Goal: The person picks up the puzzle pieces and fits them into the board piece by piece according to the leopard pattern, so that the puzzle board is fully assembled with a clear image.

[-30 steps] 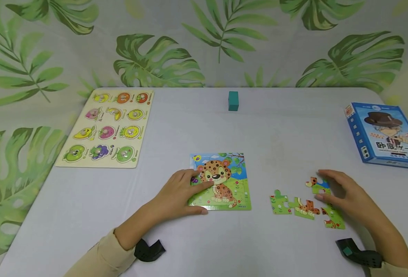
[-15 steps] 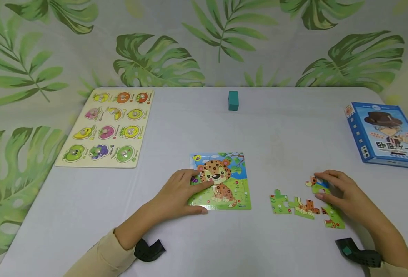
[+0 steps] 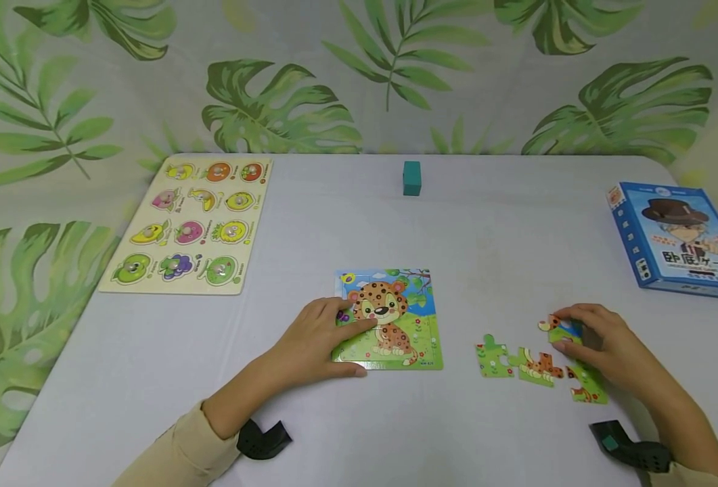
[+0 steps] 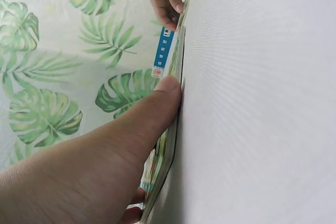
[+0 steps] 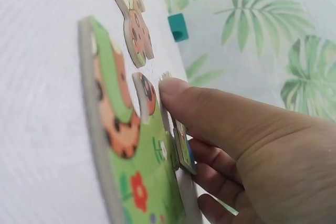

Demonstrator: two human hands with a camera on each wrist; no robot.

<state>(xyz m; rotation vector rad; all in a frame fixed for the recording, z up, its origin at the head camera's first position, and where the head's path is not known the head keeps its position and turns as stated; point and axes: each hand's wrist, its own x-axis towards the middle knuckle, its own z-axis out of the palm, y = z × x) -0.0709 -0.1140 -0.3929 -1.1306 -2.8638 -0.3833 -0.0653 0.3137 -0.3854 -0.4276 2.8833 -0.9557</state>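
In the head view a square jigsaw board (image 3: 427,341) with a spotted leopard cub lies mid-table. My left hand (image 3: 319,341) rests on its left side, index finger extended over the picture and thumb (image 4: 168,85) along the near edge. Over at the right, my right hand (image 3: 614,348) pinches a blue and green jigsaw piece (image 3: 568,331) between thumb and fingers, low at the table. Beside it lie a green piece with a tail (image 3: 590,387), a piece with spotted fur and paws (image 3: 538,367), and a green flowered piece (image 3: 492,360).
A wooden fruit peg board (image 3: 188,226) lies at the back left. A teal block (image 3: 412,178) stands near the far edge. At the back right is a blue game box (image 3: 681,237). Leafy cloth (image 3: 279,105) hangs behind the table.
The right hand's fingertips have drawn in around the blue and green piece, which has shifted slightly towards the near side. The left hand has kept its place on the board.
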